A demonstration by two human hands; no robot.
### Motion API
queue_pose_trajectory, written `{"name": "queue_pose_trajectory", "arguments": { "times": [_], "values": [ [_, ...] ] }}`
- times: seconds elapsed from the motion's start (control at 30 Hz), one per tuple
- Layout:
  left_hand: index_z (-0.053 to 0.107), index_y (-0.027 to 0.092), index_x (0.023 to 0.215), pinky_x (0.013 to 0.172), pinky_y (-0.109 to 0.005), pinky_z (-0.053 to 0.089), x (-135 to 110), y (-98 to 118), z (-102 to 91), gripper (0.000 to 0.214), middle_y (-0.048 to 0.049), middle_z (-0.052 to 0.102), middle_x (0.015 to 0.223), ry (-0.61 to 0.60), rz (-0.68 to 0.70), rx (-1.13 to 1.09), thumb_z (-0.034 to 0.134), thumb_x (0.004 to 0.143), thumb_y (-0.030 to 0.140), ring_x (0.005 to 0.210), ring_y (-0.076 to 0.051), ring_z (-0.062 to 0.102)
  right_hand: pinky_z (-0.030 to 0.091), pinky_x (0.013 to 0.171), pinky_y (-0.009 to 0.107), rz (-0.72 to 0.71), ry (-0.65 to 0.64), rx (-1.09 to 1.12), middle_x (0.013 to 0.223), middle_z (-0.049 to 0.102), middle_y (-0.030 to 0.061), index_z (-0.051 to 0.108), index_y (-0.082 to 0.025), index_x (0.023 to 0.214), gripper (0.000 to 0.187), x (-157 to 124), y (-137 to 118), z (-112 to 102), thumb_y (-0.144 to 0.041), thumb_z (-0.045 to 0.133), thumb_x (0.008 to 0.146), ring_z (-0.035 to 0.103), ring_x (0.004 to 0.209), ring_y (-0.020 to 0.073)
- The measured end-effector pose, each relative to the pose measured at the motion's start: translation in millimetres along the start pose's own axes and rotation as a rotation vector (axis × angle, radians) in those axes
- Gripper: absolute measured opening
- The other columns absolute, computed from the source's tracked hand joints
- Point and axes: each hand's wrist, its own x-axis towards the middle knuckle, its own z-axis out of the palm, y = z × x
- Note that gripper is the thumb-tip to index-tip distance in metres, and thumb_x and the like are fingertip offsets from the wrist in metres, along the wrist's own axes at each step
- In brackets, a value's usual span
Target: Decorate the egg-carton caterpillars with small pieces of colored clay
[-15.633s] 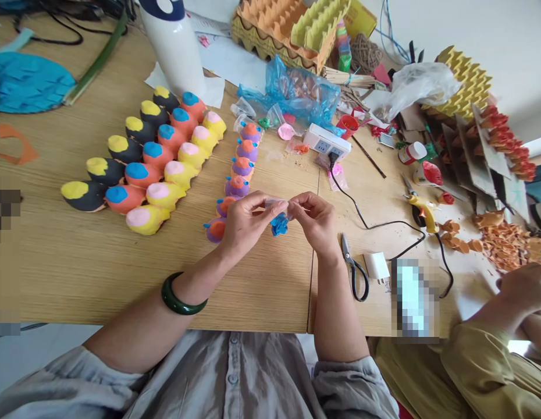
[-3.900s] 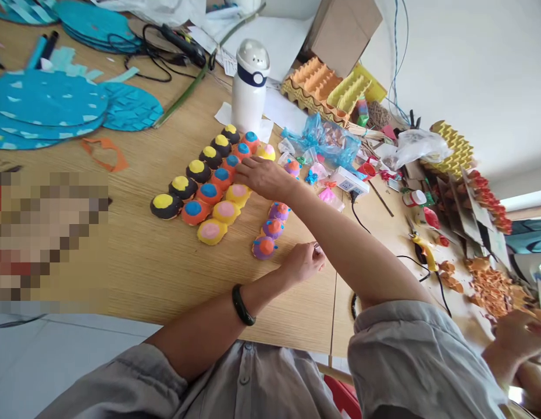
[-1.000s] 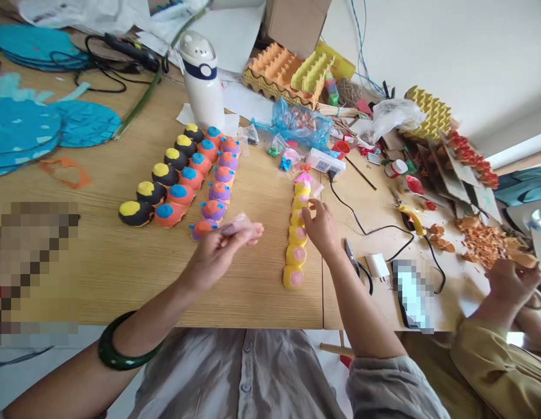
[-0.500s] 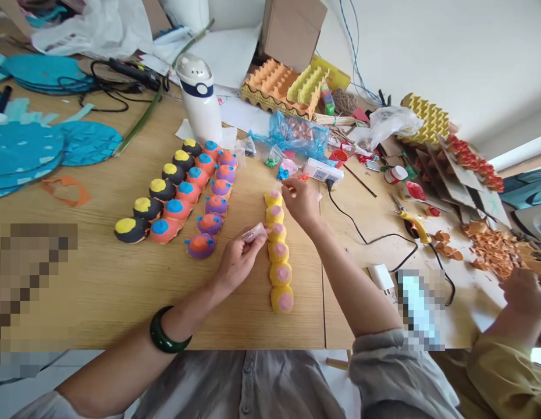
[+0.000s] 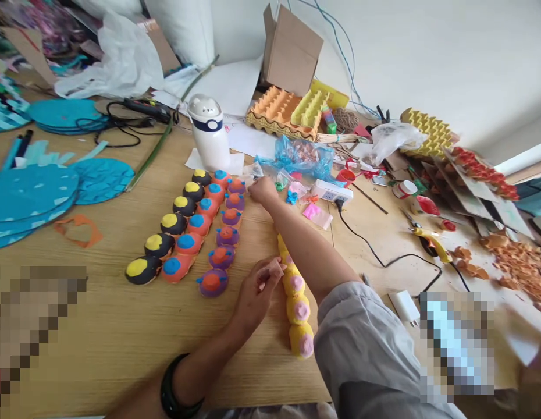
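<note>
My left hand [image 5: 255, 288] is closed on a small pink piece in clear wrapping [image 5: 273, 270], held beside the yellow row. That row of egg-carton cups [image 5: 299, 308] is painted yellow with pink spots on top; my right forearm covers its far part. My right hand [image 5: 262, 191] reaches across to a small clear plastic bag [image 5: 253, 170], fingers bent together; whether they grip the bag is hidden. Left of my hands stand three more painted rows: purple cups with orange tops [image 5: 221, 257], orange cups with blue tops [image 5: 188, 243] and black cups with yellow tops [image 5: 159, 245].
A white bottle [image 5: 209, 137] stands behind the rows. Beyond my right arm lie a pink clay packet [image 5: 317, 215], a power strip [image 5: 331, 191] and a yellow glue gun [image 5: 431, 244]. Blue discs [image 5: 30, 192] lie left; egg trays [image 5: 283, 113] stand at the back.
My right hand has moved left from the far end of the yellow row to the small clear bag. The pink clay packet now shows. The camera view has shifted.
</note>
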Motion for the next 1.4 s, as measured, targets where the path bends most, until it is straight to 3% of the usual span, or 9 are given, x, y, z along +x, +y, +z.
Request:
{"name": "queue_pose_trajectory", "arguments": {
  "times": [0.1, 0.3, 0.53, 0.7, 0.87, 1.13, 1.27, 1.33, 1.4],
  "values": [
    [0.079, 0.019, 0.104, 0.108, -0.046, 0.056, 0.2, -0.1, 2.8, 0.039, -0.014, 0.072, 0.135, 0.016, 0.006, -0.055, 0.071, 0.094, 0.056, 0.129, -0.033, 0.067, 0.064, 0.094, 0.044, 0.03, -0.041, -0.193, 0.108, 0.081, 0.016, 0.078, -0.016, 0.101, 0.022, 5.9, -2.1, -17.7, -0.02, 0.059, 0.09, 0.077, 0.108, 0.0334],
    [0.081, 0.02, 0.104, 0.108, -0.045, 0.054, 1.9, 4.0, 5.1, 0.038, -0.0147, 0.073, 0.134, 0.044, -0.018, -0.031, 0.071, 0.094, 0.055, 0.131, -0.033, 0.066, 0.053, 0.115, 0.047, -0.185, -0.084, -0.441, 0.146, 0.065, 0.0194, 0.075, -0.013, 0.108, 0.025, 32.0, -10.5, -57.0, -0.013, 0.058, 0.091, 0.057, 0.141, 0.0365],
    [0.08, 0.018, 0.101, 0.106, -0.048, 0.058, 6.7, 1.9, 1.8, 0.037, -0.0155, 0.073, 0.133, 0.078, -0.028, -0.097, 0.074, 0.091, 0.053, 0.125, -0.034, 0.069, 0.043, 0.123, 0.048, -0.4, -0.206, -0.56, 0.154, 0.062, 0.017, 0.058, -0.011, 0.146, 0.06, 43.3, -6.9, -32.7, -0.008, 0.065, 0.086, 0.051, 0.146, 0.0333],
    [0.069, 0.017, 0.126, 0.105, -0.05, 0.061, 19.3, 1.5, -7.0, 0.059, -0.0123, 0.077, 0.121, 0.272, -0.113, -0.341, 0.083, 0.08, 0.052, 0.119, -0.031, 0.072, 0.04, 0.122, 0.051, -0.532, -0.186, -0.709, 0.145, 0.067, 0.0212, 0.068, -0.008, 0.136, 0.046, 43.1, -0.7, -24.9, -0.007, 0.053, 0.092, 0.053, 0.144, 0.0362],
    [0.064, 0.019, 0.13, 0.12, -0.054, 0.051, 25.2, 6.7, -13.2, 0.059, -0.0106, 0.077, 0.125, 0.391, -0.065, -0.352, 0.082, 0.081, 0.047, 0.125, -0.03, 0.07, 0.022, 0.134, 0.059, -0.587, -0.232, -0.686, 0.172, 0.043, 0.0191, 0.04, -0.008, 0.164, 0.08, 50.5, 2.5, -24.8, -0.01, 0.062, 0.087, 0.031, 0.163, 0.0369],
    [0.065, 0.021, 0.125, 0.116, -0.054, 0.054, 26.4, 6.3, -14.0, 0.052, -0.0116, 0.076, 0.125, 0.426, -0.026, -0.315, 0.08, 0.083, 0.047, 0.129, -0.032, 0.068, 0.023, 0.134, 0.059, -0.613, -0.2, -0.724, 0.151, 0.062, 0.023, 0.064, -0.005, 0.138, 0.049, 60.4, 1.3, -16.6, -0.01, 0.062, 0.088, 0.05, 0.149, 0.0376],
    [0.066, 0.02, 0.128, 0.11, -0.049, 0.059, 26.5, 5.2, -13.8, 0.051, -0.0121, 0.075, 0.127, 0.417, -0.029, -0.295, 0.078, 0.085, 0.046, 0.124, -0.03, 0.07, 0.018, 0.136, 0.059, -0.585, -0.277, -0.665, 0.17, 0.042, 0.023, 0.042, -0.006, 0.16, 0.084, 67.9, -0.1, -14.6, -0.011, 0.072, 0.081, 0.027, 0.165, 0.0375],
    [0.066, 0.019, 0.128, 0.105, -0.046, 0.062, 26.7, 5.2, -13.5, 0.051, -0.0126, 0.074, 0.127, 0.411, -0.027, -0.304, 0.078, 0.085, 0.045, 0.122, -0.029, 0.07, 0.018, 0.136, 0.06, -0.556, -0.303, -0.675, 0.168, 0.047, 0.023, 0.037, -0.008, 0.163, 0.092, 70.7, -2.1, -13.3, -0.012, 0.074, 0.08, 0.032, 0.163, 0.0378],
    [0.066, 0.019, 0.126, 0.103, -0.045, 0.063, 26.9, 5.4, -13.1, 0.05, -0.0126, 0.075, 0.126, 0.409, -0.022, -0.322, 0.078, 0.086, 0.045, 0.121, -0.028, 0.07, 0.022, 0.135, 0.06, -0.552, -0.279, -0.702, 0.157, 0.058, 0.022, 0.048, -0.008, 0.156, 0.077, 70.1, -5.1, -11.8, -0.013, 0.072, 0.083, 0.045, 0.155, 0.0372]
  ]
}}
